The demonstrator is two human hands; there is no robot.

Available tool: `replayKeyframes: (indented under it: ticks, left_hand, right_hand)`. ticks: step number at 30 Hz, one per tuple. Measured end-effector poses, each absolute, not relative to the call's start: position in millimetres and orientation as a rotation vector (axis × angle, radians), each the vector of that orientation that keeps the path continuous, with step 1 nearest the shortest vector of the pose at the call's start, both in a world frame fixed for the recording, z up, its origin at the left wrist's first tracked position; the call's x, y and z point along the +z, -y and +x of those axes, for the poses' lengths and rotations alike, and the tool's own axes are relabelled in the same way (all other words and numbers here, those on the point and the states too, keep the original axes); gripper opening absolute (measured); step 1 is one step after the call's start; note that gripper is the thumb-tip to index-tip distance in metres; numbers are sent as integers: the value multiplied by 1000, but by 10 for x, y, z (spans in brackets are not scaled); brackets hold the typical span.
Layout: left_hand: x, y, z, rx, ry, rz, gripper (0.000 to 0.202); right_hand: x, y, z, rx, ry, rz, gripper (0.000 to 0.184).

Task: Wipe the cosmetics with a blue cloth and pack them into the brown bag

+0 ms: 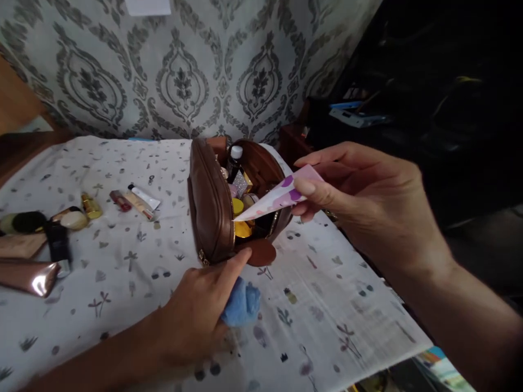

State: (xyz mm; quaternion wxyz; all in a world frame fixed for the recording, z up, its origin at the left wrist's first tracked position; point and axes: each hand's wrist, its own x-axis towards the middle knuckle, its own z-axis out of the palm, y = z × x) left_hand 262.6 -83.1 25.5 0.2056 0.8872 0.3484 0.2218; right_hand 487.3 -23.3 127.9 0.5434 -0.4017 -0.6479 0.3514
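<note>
A brown cosmetic bag [210, 201] lies unzipped on the table, its mouth facing right. Inside are a dark bottle with a white cap [235, 163], a yellow-lidded container [242, 227] and other small items. My right hand [359, 201] pinches a white and pink tube with purple spots [281, 195] between thumb and fingers, its narrow end over the bag's opening. Below the bag, my left hand [200, 305] is closed around a crumpled blue cloth [242, 305]. One of its fingers reaches to the round brown flap [261, 252] at the bag's near end.
Several cosmetics are spread at the left, among them a shiny rose-gold tube [28, 277], a small gold bottle [90, 206] and a white tube [144, 197]. A patterned white cloth [122, 326] covers the table, whose edge slants down at the right. Patterned wallpaper [180, 71] stands behind.
</note>
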Motion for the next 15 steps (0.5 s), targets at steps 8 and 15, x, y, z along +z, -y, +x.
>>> replayKeyframes:
  ticks: [8, 15]
  left_hand:
    - [340, 839, 2634, 624, -919, 2535, 79]
    - [338, 868, 2638, 584, -1018, 2553, 73]
  right_hand:
    - [1241, 135, 5039, 731, 1818, -1001, 13]
    - [1151, 152, 4869, 596, 2054, -1114, 17]
